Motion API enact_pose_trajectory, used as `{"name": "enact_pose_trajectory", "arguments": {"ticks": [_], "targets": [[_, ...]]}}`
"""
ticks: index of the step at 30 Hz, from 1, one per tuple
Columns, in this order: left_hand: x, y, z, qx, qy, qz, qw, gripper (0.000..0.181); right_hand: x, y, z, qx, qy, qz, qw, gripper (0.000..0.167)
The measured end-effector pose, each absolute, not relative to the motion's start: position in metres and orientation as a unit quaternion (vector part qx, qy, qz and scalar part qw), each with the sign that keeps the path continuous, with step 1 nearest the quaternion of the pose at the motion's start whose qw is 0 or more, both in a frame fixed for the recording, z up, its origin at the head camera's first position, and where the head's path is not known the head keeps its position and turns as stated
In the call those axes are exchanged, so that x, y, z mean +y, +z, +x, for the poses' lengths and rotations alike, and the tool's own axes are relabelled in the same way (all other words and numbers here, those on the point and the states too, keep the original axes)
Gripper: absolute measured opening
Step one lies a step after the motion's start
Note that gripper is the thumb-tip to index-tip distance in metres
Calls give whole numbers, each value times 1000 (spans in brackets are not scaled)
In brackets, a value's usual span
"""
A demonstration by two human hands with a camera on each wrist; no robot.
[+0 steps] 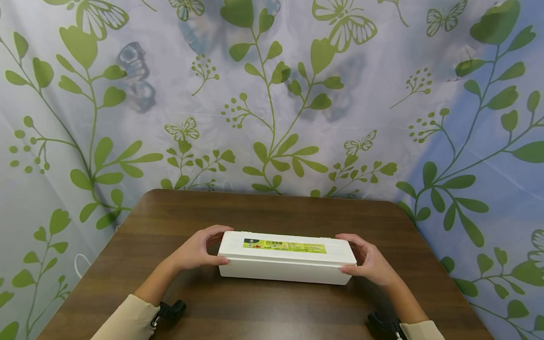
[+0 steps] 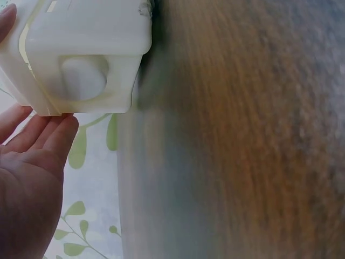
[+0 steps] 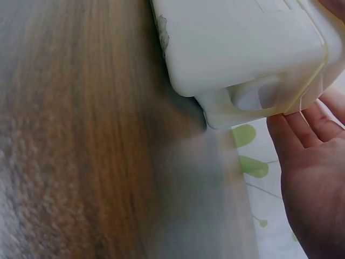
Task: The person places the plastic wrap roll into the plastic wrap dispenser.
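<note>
A long white cling film box (image 1: 284, 271) lies crosswise near the middle of the table, a green and yellow label (image 1: 284, 246) along its lid. My left hand (image 1: 201, 248) grips its left end, thumb at the front and fingers round the back. At the opposite end my right hand (image 1: 367, 259) holds it the same way. A round white plug or roll end (image 2: 83, 78) shows in the box's end recess in the left wrist view. The right wrist view shows fingertips (image 3: 283, 127) against the box's far side. Whether its underside touches the table I cannot tell.
The brown wood-grain table (image 1: 272, 311) has rounded far corners. Behind it hangs a pale curtain (image 1: 289, 123) with green leaves and butterflies. Black straps (image 1: 170, 310) with a metal fitting sit at both wrists, beside beige sleeves (image 1: 127, 321).
</note>
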State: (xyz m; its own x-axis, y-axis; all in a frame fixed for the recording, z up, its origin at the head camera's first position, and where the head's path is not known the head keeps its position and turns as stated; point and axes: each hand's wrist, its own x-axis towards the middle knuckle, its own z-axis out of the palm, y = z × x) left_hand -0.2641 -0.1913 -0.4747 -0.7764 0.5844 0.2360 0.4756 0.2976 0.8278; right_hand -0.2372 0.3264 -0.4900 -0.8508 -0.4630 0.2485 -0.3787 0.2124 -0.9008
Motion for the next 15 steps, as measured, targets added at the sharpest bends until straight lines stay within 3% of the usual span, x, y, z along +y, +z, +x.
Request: {"name": "enact_pose_trajectory", "arguments": {"ticks": [15], "targets": [[-192,-478,-265,799,500,326,69,71,326,-493,-237,780,-566,-263,42,74]]}}
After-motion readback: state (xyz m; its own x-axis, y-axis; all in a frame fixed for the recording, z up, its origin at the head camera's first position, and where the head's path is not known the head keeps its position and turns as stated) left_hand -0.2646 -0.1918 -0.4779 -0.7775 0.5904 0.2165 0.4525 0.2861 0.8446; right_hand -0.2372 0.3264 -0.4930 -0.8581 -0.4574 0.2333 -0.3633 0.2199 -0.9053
